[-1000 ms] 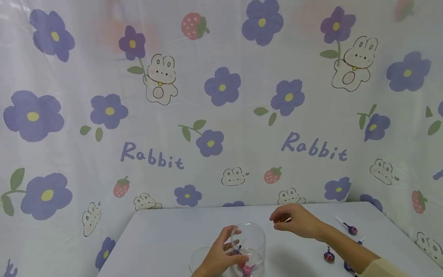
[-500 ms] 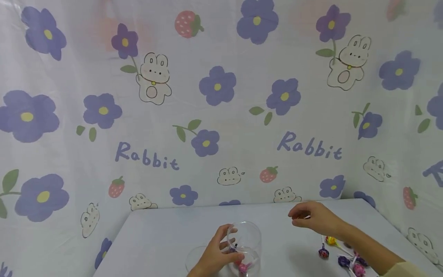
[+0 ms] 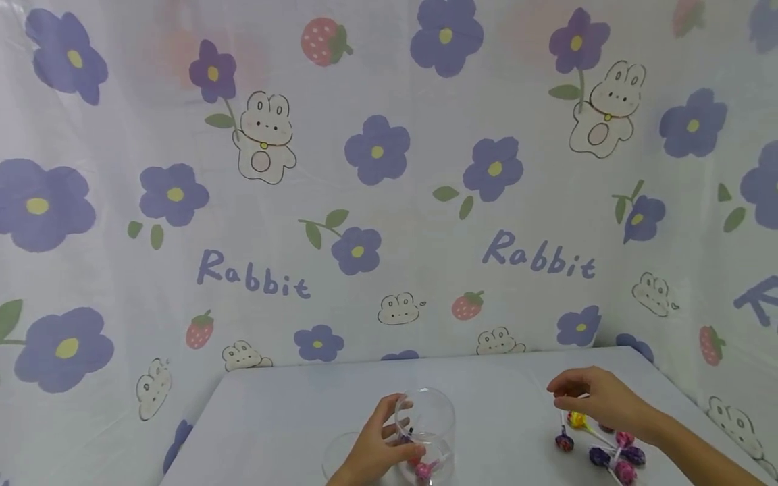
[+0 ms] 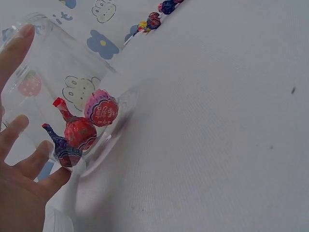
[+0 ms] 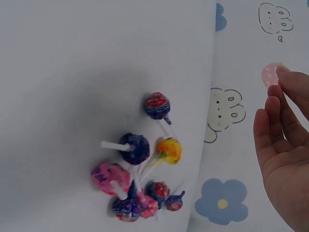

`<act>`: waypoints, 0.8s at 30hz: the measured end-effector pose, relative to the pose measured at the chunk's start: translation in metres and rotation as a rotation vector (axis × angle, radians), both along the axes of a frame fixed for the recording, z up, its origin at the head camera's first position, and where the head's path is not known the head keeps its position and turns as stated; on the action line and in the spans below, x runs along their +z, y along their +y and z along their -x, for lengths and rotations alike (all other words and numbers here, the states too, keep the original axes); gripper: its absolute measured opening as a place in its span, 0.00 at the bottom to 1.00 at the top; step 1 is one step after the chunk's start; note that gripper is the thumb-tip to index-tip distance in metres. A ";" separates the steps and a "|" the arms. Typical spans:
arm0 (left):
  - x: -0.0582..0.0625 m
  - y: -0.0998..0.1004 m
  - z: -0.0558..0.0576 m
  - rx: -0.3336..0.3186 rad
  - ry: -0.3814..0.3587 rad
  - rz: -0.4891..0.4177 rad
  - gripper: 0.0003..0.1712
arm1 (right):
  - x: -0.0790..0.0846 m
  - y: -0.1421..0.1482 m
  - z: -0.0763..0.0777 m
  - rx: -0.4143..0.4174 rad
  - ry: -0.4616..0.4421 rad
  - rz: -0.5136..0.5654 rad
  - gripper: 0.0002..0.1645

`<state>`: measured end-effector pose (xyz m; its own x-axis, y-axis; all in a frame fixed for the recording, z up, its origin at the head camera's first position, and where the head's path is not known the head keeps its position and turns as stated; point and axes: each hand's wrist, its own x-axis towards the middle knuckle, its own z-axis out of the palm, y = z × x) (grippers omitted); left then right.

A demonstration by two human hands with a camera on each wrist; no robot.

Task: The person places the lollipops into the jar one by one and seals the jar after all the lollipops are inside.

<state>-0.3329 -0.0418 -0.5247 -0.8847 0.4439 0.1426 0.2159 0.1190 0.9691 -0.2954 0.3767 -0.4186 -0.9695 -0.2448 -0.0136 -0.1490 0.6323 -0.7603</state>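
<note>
Right hand (image 3: 598, 398), fingers loosely curled and holding nothing, now hovers over the lollipop cluster (image 3: 598, 445) at the table's (image 3: 292, 418) right side; one second earlier it was near the clear jar (image 3: 425, 432). Left hand (image 3: 373, 452) grips that jar as before, tilted on the table, with three wrapped lollipops (image 4: 87, 125) inside.

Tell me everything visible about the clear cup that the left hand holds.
The clear cup is a see-through, plastic-looking cylinder with an open rim, standing on the white table. The left hand holds its side, fingers curved round the wall. Inside, at the bottom, lie three wrapped lollipops: pink, red and purple.
</note>
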 end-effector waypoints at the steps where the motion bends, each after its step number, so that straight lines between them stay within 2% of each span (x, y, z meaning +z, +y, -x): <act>1: -0.001 -0.001 0.000 0.000 -0.001 -0.002 0.47 | -0.002 0.003 -0.002 -0.009 -0.007 -0.002 0.18; 5: -0.003 -0.002 0.000 0.009 -0.016 -0.006 0.46 | -0.010 0.014 -0.010 -0.043 -0.041 -0.017 0.16; 12: -0.005 -0.004 0.001 0.016 -0.016 -0.010 0.46 | -0.027 0.029 -0.022 -0.151 -0.095 -0.061 0.13; 19: -0.004 -0.003 -0.001 0.006 -0.007 -0.034 0.47 | -0.042 0.051 -0.034 -0.145 -0.101 -0.093 0.16; 22: -0.004 -0.002 -0.001 0.005 -0.002 -0.031 0.46 | -0.050 0.061 -0.041 -0.170 -0.131 -0.092 0.17; 24: -0.004 -0.002 -0.001 0.004 -0.006 -0.035 0.46 | -0.058 0.067 -0.044 -0.217 -0.171 -0.096 0.17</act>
<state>-0.3323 -0.0434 -0.5286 -0.8872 0.4354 0.1524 0.2096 0.0862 0.9740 -0.2510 0.4436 -0.4770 -0.9808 -0.0216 -0.1940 0.1226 0.7056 -0.6980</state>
